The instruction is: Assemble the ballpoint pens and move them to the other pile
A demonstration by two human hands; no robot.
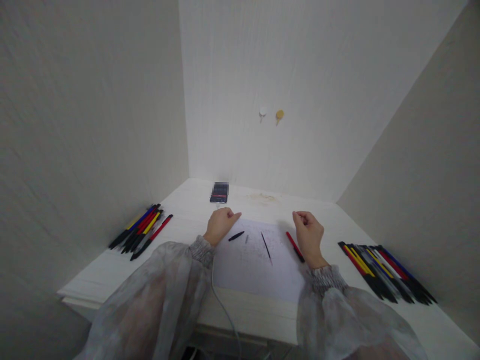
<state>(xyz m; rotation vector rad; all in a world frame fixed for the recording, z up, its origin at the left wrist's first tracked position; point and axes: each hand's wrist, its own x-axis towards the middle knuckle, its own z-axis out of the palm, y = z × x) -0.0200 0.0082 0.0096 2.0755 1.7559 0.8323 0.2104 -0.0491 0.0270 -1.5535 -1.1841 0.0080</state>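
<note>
1. We have our left hand (222, 225) at the upper left of a printed sheet (255, 280), its thumb pointing inward; the other fingers curl under, and we cannot tell how tightly they close or whether they hold anything.
2. Our right hand (309, 234) is at the sheet's right side with its fingers folded in; we cannot tell what, if anything, is inside.
3. Between our hands, we see separate pieces on the sheet: a short black tip section (236, 236) near our left hand, a tiny grey piece (246, 239) beside it, then a slim dark refill (266, 246) lying at a slant.
4. Just beside our right hand, we see a red barrel (295, 247) with a black end.
5. We have bunched pens (144, 230) on our left and a neater row of pens (386, 272) on our right.
6. Beyond our left hand, we see a phone (219, 195) lying near the back wall (240, 150).
</note>
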